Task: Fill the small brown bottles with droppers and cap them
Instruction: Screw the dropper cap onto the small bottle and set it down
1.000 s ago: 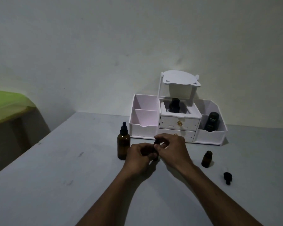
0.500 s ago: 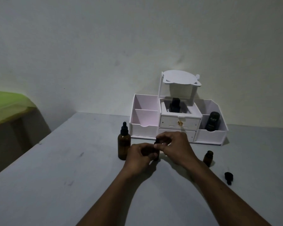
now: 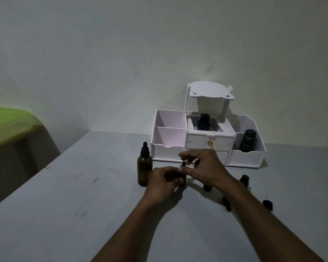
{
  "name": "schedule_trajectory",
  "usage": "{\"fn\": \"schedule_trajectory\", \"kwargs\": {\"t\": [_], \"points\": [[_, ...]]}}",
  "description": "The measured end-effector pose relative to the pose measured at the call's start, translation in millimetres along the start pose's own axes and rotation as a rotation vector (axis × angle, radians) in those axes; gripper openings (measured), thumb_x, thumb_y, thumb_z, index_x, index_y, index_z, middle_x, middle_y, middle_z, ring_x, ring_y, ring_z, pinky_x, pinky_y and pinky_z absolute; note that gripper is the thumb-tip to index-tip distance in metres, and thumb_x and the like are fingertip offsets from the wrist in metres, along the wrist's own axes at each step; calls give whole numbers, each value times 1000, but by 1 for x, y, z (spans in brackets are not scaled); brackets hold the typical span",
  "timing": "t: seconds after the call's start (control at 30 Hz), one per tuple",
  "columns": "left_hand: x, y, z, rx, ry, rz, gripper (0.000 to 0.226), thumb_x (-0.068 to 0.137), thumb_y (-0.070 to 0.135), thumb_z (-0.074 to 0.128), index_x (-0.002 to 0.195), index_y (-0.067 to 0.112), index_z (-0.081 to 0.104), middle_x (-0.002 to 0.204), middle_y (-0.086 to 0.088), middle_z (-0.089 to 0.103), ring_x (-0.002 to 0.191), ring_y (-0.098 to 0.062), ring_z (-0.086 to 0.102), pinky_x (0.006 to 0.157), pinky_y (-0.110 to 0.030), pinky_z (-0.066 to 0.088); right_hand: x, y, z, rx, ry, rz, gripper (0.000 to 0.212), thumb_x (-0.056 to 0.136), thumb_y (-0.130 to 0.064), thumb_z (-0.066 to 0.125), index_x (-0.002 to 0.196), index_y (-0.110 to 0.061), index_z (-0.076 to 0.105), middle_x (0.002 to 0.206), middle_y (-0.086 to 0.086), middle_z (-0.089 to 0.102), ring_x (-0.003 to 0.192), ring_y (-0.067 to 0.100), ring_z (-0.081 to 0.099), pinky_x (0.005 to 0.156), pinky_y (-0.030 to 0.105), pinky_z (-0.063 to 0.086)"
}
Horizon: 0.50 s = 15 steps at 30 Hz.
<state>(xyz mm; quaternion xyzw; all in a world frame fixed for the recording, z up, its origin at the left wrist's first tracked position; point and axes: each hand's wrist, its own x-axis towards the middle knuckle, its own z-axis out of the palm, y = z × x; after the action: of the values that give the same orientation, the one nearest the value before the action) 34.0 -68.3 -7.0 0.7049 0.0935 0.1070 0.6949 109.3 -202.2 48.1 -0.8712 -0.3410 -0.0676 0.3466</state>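
My left hand [image 3: 164,179] grips a small brown bottle [image 3: 182,181] standing on the grey table. My right hand [image 3: 202,166] is just above it, thumb and curled fingers around the bottle's black dropper cap [image 3: 183,163], with the index finger lifted a little. A second small brown bottle [image 3: 207,187] stands half hidden under my right wrist. A third one [image 3: 244,180] stands uncapped further right. A loose dropper cap [image 3: 226,203] and a black cap [image 3: 267,204] lie on the table by my right forearm.
A tall brown dropper bottle [image 3: 144,168] stands just left of my left hand. Behind the hands sits a white organiser [image 3: 244,158] with drawers, holding two black bottles. The table's left edge [image 3: 45,168] drops off beside a green-covered surface [image 3: 8,121].
My right hand's fingers have shifted and loosened on the dropper cap, the index finger rising. The second small bottle and the lying dropper cap now show beneath my right wrist.
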Motion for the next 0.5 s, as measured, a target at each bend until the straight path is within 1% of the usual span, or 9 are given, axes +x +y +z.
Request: {"fn": "schedule_trajectory", "kwargs": {"t": [0.07, 0.1, 0.2, 0.23, 0.3, 0.37, 0.43, 0.47, 0.5], "points": [[1, -1, 1, -27, 2, -18, 27, 90, -4, 68, 109, 14, 75, 105, 5, 75, 93, -13, 71, 70, -21, 60, 1, 2, -1, -26, -30, -16, 35, 79, -17, 80, 113, -24, 73, 109, -6, 74, 91, 2, 66, 78, 15, 53], [1, -1, 1, -27, 8, -23, 27, 90, -4, 68, 109, 14, 75, 105, 4, 76, 92, -13, 72, 70, -22, 60, 1, 2, -1, -33, -34, -17, 32, 80, -15, 79, 111, -22, 75, 107, -5, 75, 89, 3, 66, 76, 13, 52], [1, -2, 2, -14, 13, -8, 25, 89, -5, 69, 104, 14, 77, 101, 4, 76, 93, -17, 73, 81, -32, 62, 1, 2, 0, -36, -22, 0, 29, 78, -23, 82, 107, -18, 76, 98, -4, 75, 80, -1, 63, 69, 6, 44], [0, -2, 2, 1, 14, 0, 25, 89, -4, 69, 103, 15, 77, 100, 4, 76, 93, -16, 72, 82, -32, 62, 1, 2, 0, -32, -13, 4, 30, 77, -27, 83, 106, -18, 76, 96, -5, 74, 78, -3, 62, 67, 6, 43], [-1, 0, 1, 26, 11, 15, 25, 90, -3, 68, 104, 16, 76, 99, 6, 76, 91, -12, 71, 74, -24, 61, 1, 3, -2, -13, -5, -7, 35, 76, -31, 83, 109, -22, 75, 97, -8, 73, 81, -4, 62, 66, 6, 42], [-1, 0, 0, 34, 5, 15, 24, 90, -2, 68, 105, 16, 76, 97, 9, 76, 88, -9, 71, 66, -20, 60, 1, 5, -3, -13, -28, -22, 36, 78, -25, 82, 112, -25, 74, 103, -9, 74, 86, -3, 63, 68, 6, 41], [0, -1, 0, 14, 7, -7, 24, 90, -2, 69, 104, 16, 76, 98, 7, 77, 91, -15, 73, 74, -30, 63, 1, 7, -1, -32, -53, -24, 32, 80, -18, 80, 111, -23, 74, 105, -7, 75, 86, -3, 63, 69, 6, 40], [0, -1, 1, 17, 10, -13, 25, 90, -2, 69, 104, 17, 77, 98, 6, 77, 93, -17, 74, 79, -36, 63, 1, 7, 0, -41, -56, -20, 30, 81, -19, 80, 110, -22, 75, 103, -6, 75, 84, -4, 63, 69, 5, 40], [-1, -1, 1, 32, 15, -10, 25, 90, -2, 70, 104, 17, 77, 99, 5, 77, 93, -18, 74, 82, -39, 62, 2, 6, 1, -45, -50, -14, 29, 80, -22, 80, 109, -21, 75, 102, -5, 75, 81, -5, 62, 68, 5, 41]]}}
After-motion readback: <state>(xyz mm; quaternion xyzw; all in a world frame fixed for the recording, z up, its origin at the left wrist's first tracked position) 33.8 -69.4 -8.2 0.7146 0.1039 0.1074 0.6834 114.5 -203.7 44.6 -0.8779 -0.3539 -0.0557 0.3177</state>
